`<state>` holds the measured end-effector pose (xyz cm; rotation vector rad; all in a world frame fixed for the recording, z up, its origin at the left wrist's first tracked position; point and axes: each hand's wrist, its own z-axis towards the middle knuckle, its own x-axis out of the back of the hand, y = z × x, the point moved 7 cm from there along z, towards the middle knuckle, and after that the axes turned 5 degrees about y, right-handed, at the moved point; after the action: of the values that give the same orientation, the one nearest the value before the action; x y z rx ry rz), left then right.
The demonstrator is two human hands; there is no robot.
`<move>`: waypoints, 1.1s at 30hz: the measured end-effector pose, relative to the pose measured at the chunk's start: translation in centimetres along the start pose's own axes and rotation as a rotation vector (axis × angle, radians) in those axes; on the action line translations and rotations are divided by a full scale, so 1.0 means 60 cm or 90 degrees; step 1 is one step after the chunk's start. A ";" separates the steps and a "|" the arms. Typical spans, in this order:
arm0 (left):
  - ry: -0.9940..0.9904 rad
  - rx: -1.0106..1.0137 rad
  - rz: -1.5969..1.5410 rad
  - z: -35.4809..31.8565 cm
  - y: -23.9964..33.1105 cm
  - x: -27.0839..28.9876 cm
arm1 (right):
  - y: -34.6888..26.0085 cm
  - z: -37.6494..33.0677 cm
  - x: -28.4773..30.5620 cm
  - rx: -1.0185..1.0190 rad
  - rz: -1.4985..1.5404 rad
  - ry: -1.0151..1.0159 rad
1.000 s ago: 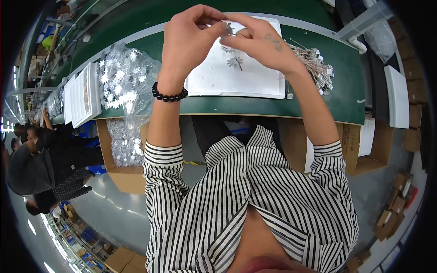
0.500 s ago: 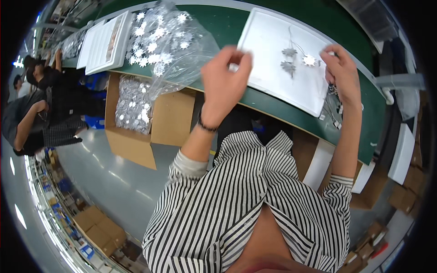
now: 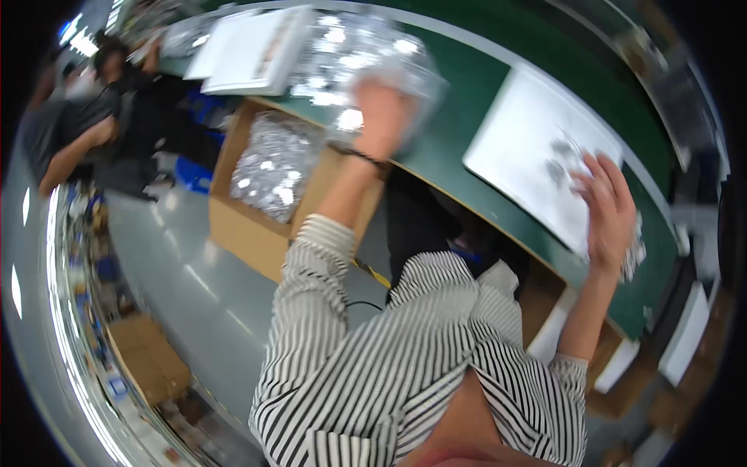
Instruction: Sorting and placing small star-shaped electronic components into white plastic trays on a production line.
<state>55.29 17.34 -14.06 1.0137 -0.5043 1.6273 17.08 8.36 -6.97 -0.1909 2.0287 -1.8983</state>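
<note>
My left hand (image 3: 383, 121) is smeared by motion at the near right side of a clear plastic bag (image 3: 354, 58) of shiny silver, star-shaped pieces. Its fingers cannot be made out, nor whether they grip anything. Over the right part of a white tray (image 3: 517, 144) is my right hand (image 3: 609, 206), fingers stretched out and slightly apart, with nothing seen in it. Close to those fingertips, a few blurred silver-grey star pieces (image 3: 559, 159) with thin wires lie in the tray.
An open cardboard box (image 3: 237, 226) with bagged silver pieces stands below the green table's (image 3: 459, 70) front edge. White trays (image 3: 257, 50) are stacked left of the bag. Wired parts (image 3: 634, 253) lie beside my right wrist. Other people (image 3: 85, 128) are at far left.
My left hand has moved from beside the tray to the bag on the left. The fingers of my right hand have straightened. The whole view has shifted, and the tray appears farther right and lower.
</note>
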 end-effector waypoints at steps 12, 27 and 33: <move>-0.052 -0.131 0.023 0.047 0.062 -0.080 | -0.016 -0.026 0.010 0.074 0.002 -0.008; 0.023 -0.074 -0.039 -0.008 0.036 -0.086 | 0.012 -0.025 -0.068 0.077 0.034 -0.065; -0.186 -0.176 0.008 0.039 0.061 -0.156 | -0.004 -0.053 -0.088 0.099 -0.002 -0.029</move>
<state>53.03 9.09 -19.82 1.0428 -0.9070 1.3792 20.83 13.09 -5.73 -0.1947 1.8431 -2.0243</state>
